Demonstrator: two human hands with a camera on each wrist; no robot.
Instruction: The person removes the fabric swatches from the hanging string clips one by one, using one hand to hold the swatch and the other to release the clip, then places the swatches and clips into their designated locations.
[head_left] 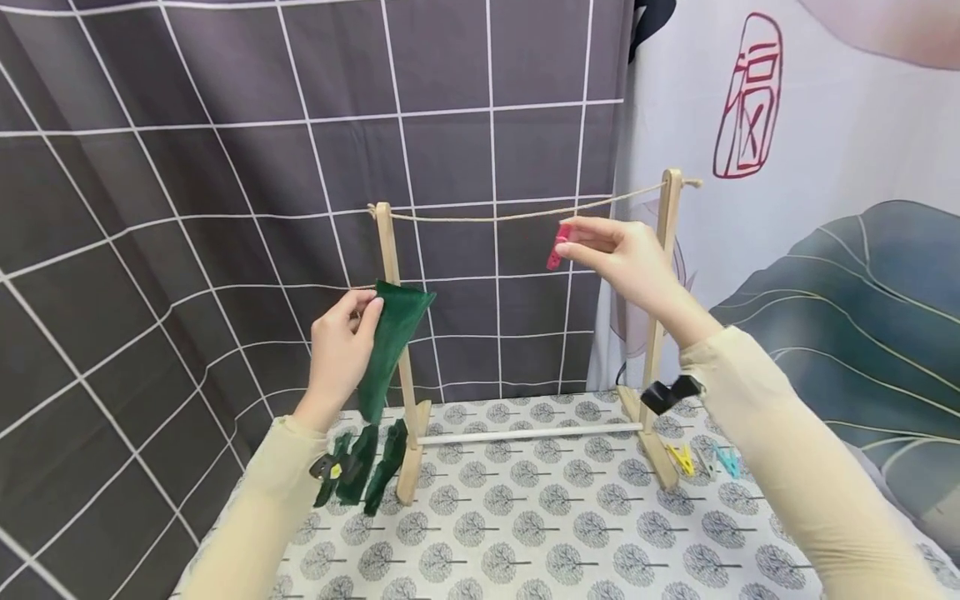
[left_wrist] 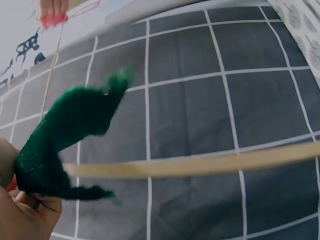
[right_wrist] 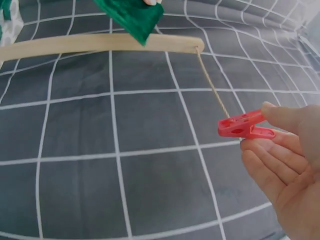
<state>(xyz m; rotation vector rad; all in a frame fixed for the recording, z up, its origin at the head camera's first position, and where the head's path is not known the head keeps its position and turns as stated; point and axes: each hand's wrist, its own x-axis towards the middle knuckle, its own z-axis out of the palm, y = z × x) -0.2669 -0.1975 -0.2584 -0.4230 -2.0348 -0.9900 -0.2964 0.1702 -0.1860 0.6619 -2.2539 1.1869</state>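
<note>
Between thumb and fingers my left hand (head_left: 341, 342) pinches a dark green cloth (head_left: 393, 342) by its upper corner. The cloth hangs down in front of the left wooden post (head_left: 388, 242). On the right, my right hand (head_left: 633, 258) pinches a red clothespin (head_left: 558, 246) just below the rope (head_left: 517, 217). In the right wrist view, thumb and fingers sit at the handle end of the clothespin (right_wrist: 245, 125), whose nose points away from the palm. The rope runs slack between the tops of the two posts.
More green cloths (head_left: 384, 467) lie on the tree-patterned tablecloth (head_left: 525, 517) by the left post's foot. A yellow clothespin (head_left: 681, 458) and a blue clothespin (head_left: 727, 460) lie by the right post (head_left: 667, 250). A white bar (head_left: 532, 434) joins the posts low down. Behind hangs a dark gridded curtain (head_left: 450, 75).
</note>
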